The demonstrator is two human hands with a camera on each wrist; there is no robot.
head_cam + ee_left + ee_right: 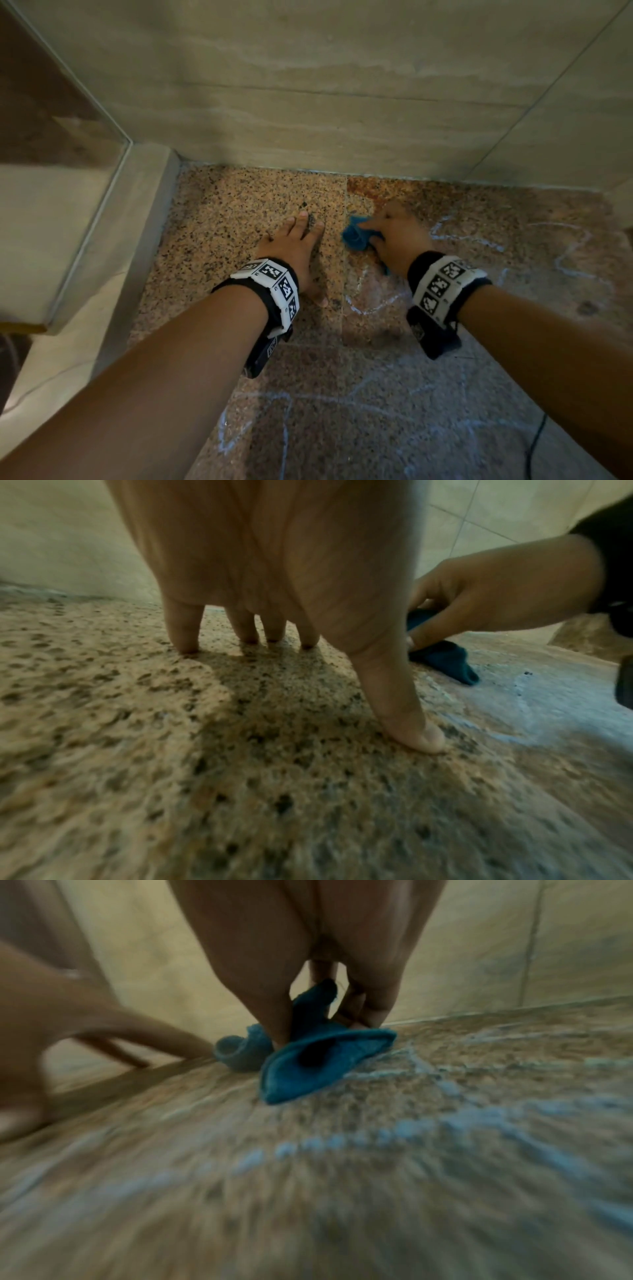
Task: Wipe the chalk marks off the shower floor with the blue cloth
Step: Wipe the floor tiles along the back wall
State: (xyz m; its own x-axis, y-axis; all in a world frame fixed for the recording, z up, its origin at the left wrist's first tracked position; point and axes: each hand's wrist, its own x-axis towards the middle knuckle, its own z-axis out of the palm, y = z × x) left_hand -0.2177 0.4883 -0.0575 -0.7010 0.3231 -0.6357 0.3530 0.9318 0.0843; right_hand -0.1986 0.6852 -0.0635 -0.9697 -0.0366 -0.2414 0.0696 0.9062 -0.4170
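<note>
The blue cloth (pixel 354 236) is bunched on the speckled granite shower floor (pixel 239 212), and my right hand (pixel 394 236) grips it with thumb and fingers curled over it. In the right wrist view the cloth (pixel 315 1058) touches the floor below the fingers. My left hand (pixel 294 250) rests flat on the floor just left of the cloth, fingers straight and spread; its fingertips (pixel 185 642) and thumb press the stone. White chalk marks (pixel 472 240) loop across the floor to the right of and below the right hand, with more chalk marks (pixel 260 411) near me.
A beige tiled wall (pixel 308 102) closes the far side just beyond the hands. A raised stone kerb (pixel 137 219) with a glass panel borders the left. A thin black cable (pixel 537 435) lies at the lower right.
</note>
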